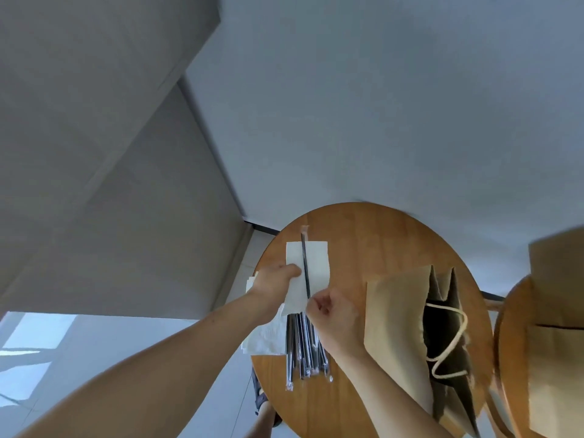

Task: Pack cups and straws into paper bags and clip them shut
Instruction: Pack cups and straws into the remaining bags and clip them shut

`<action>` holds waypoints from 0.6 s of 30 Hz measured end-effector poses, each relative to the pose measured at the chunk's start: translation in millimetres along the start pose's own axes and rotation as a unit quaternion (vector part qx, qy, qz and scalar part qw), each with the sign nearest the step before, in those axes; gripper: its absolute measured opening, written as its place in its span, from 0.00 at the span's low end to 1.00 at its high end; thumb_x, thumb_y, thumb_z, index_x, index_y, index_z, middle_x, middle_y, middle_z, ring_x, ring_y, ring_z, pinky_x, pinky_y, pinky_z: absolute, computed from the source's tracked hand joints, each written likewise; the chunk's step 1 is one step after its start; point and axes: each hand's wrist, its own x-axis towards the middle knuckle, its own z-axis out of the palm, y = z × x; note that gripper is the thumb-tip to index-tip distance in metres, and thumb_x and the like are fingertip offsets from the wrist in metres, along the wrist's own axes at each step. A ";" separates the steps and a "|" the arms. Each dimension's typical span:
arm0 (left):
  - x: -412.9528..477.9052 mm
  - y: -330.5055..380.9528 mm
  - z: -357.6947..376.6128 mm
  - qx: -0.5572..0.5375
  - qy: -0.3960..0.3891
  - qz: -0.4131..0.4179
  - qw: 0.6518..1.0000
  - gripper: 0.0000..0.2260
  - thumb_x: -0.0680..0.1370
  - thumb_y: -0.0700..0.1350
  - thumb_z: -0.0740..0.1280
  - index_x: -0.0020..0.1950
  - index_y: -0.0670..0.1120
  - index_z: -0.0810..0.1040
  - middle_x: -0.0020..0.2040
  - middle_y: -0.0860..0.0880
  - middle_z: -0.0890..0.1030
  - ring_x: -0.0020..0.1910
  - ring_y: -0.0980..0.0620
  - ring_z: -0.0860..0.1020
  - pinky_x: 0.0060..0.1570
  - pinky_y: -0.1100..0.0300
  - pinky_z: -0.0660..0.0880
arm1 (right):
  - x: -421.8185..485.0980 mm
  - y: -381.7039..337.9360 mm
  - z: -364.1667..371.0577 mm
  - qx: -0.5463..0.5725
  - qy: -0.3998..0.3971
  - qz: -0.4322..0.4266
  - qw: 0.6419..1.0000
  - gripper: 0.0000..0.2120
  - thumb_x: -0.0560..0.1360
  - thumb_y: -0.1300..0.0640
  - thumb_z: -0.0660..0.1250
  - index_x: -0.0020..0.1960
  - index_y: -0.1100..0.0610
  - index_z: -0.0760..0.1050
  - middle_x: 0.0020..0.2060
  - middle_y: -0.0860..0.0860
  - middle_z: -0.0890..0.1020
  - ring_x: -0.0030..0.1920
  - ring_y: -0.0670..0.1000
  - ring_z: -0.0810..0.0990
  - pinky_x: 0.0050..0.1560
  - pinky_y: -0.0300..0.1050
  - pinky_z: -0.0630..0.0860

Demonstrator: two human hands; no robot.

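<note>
My left hand [274,281] holds a white napkin [313,263] by its left edge above the round wooden table [379,241]. My right hand [331,317] pinches the lower end of a black wrapped straw [305,267] that lies across the napkin. Under both hands a pile of several wrapped black straws [305,352] lies on the table. A brown paper bag [410,327] with cord handles lies open to the right of my right hand. No cup is in view.
More white napkins [268,338] lie at the table's left edge. A second wooden table [512,358] at the right carries more brown paper bags [556,311]. Walls rise behind, and a foot in a sandal [264,403] shows below the table.
</note>
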 end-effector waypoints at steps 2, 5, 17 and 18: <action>-7.6 10.5 4.8 -0.024 -0.022 0.016 0.999 0.05 0.78 0.40 0.66 0.48 0.40 0.79 0.43 0.43 0.83 0.42 0.43 0.81 0.41 0.54 0.77 | 0.3 -9.3 -5.4 0.002 0.009 -0.013 1.000 0.07 0.72 0.56 0.70 0.39 0.45 0.75 0.33 0.41 0.80 0.37 0.40 0.78 0.37 0.31 0.72; -17.2 19.2 9.1 -0.018 -0.034 0.052 0.998 0.02 0.77 0.43 0.71 0.48 0.45 0.82 0.42 0.49 0.85 0.40 0.49 0.83 0.37 0.58 0.78 | -1.9 -18.4 -15.2 0.026 0.006 -0.018 0.999 0.07 0.73 0.57 0.70 0.40 0.46 0.76 0.34 0.42 0.80 0.37 0.41 0.78 0.38 0.34 0.72; -42.2 46.1 14.2 0.036 -0.160 0.057 0.985 0.11 0.78 0.45 0.70 0.58 0.43 0.81 0.51 0.45 0.86 0.51 0.45 0.84 0.50 0.50 0.81 | 5.7 -49.1 -74.0 0.176 -0.080 0.013 0.981 0.11 0.72 0.57 0.76 0.52 0.53 0.80 0.44 0.48 0.85 0.45 0.47 0.84 0.42 0.36 0.78; -44.2 47.5 16.1 0.039 -0.171 0.054 0.983 0.11 0.78 0.45 0.70 0.59 0.42 0.81 0.52 0.44 0.86 0.51 0.45 0.84 0.50 0.50 0.81 | 5.0 -48.9 -76.7 0.176 -0.091 0.014 0.980 0.10 0.71 0.58 0.77 0.51 0.54 0.81 0.43 0.49 0.85 0.44 0.47 0.84 0.41 0.36 0.78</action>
